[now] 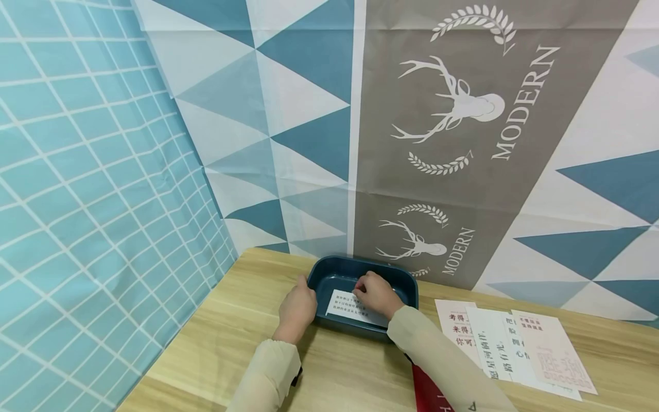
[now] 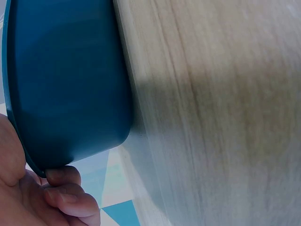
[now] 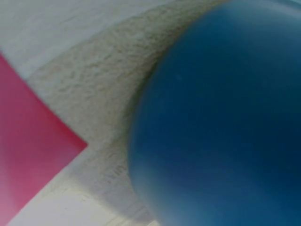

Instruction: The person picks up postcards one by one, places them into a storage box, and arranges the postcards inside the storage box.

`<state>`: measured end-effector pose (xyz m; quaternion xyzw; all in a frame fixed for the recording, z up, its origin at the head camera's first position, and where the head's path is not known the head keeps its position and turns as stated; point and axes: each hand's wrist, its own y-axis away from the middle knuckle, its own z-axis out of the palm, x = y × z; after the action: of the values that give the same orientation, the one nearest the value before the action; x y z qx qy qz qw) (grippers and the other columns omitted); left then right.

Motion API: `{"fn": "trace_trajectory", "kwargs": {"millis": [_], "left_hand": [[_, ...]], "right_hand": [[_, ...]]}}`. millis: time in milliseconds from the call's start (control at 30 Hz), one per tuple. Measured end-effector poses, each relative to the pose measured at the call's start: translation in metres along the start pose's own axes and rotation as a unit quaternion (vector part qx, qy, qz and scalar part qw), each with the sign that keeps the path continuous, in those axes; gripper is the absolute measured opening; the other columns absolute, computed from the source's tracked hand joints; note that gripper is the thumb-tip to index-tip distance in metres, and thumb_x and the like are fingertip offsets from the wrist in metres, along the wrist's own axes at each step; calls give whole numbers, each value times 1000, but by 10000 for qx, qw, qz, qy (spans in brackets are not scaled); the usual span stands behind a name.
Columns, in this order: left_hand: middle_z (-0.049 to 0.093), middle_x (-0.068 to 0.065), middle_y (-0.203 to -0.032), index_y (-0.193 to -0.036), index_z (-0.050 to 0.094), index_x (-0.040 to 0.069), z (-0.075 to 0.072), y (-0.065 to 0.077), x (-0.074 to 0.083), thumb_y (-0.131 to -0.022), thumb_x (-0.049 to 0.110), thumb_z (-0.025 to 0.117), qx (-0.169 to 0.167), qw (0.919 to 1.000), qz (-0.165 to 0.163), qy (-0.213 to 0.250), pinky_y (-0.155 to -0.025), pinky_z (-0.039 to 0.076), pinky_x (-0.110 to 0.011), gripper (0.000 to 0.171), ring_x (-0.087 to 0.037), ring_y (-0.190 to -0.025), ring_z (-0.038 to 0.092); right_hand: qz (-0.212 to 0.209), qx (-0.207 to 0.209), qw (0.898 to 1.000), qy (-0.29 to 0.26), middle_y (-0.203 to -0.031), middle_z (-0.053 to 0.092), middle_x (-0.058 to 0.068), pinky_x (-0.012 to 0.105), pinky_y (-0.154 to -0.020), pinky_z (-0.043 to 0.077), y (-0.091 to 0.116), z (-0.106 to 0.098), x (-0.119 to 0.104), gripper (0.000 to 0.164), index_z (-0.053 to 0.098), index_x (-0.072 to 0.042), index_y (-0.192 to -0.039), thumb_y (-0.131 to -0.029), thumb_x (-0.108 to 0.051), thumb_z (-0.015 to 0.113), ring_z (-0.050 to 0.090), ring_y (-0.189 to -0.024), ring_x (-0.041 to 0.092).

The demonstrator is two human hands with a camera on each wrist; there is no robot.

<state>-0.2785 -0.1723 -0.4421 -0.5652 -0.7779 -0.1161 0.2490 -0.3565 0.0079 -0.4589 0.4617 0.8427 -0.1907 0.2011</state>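
Closest to the camera, right sleeve (image 1: 443, 355), beige, hiding the tray's near right corner in the head view. Largest beyond it, patterned wall sheet (image 1: 304, 63), just behind the tray and probably leaving little room on the far side. Next, wood-grained worktop (image 1: 206, 349). Standing upright on it, dark blue tray (image 1: 334, 264), gripped at the left by the left hand (image 1: 298, 309), with fingers curled round the rim. Probably light, stiff and smooth, perhaps slippery; best held by opposite rims. Off to the right, overlapping fan of printed cards (image 1: 558, 349), likely thin and easily creased. Near the tray's near right corner, red sheet (image 1: 429, 389), partly covered by the right sleeve in the head view and likely in the way of any slide toward the body. Inside the tray, white card (image 1: 346, 306), printed side up, judged light and bendable, best pinched by an edge. Over it, right hand (image 1: 378, 294), fingers bent, apparently pinching small red scrap (image 1: 358, 284), too tiny to identify; presumably delicate, calling for fingertips only.
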Motion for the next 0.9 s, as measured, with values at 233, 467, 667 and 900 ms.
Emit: {"fn": "trace_trajectory", "kwargs": {"millis": [233, 467, 667, 900], "left_hand": [[62, -14, -74, -115, 46, 2, 2, 4, 4, -95, 15, 40, 20, 10000, 64, 31, -53, 45, -40, 25, -25, -61, 60], [64, -15, -78, -117, 45, 3, 3, 3, 4, -95, 16, 40, -40, 10000, 55, 18, -54, 46, -41, 26, -26, -64, 61], [65, -17, -81, -118, 45, 2, 2, 2, 1, -95, 16, 39, -55, 10000, 32, -13, -55, 46, -43, 28, -28, -65, 62], [65, -18, -80, -119, 45, 1, -2, 1, -1, -95, 17, 38, -118, 9999, 75, -27, -53, 46, -43, 29, -28, -64, 62]], "right_hand": [[38, -42, 9999, 156, -83, 54, 1, 30, -68, 45, 7, -5, 3, 11, 68, -7, -88, -87, -18, 63, 47, -69, 11], [84, 177, 9997, -121, -83, 53, 2, 28, -62, 40, 20, -29, -3, 10, 66, -8, -86, -90, -15, 59, 45, -66, 13], [79, 480, 9987, -128, -80, 55, 2, 25, -60, 40, 32, -49, -1, 8, 66, -9, -81, -87, -13, 62, 46, -65, 10], [220, 740, 9968, -210, -81, 56, 3, 24, -62, 43, 50, -69, 10, 7, 66, -7, -82, -86, -13, 63, 48, -68, 12]]}}
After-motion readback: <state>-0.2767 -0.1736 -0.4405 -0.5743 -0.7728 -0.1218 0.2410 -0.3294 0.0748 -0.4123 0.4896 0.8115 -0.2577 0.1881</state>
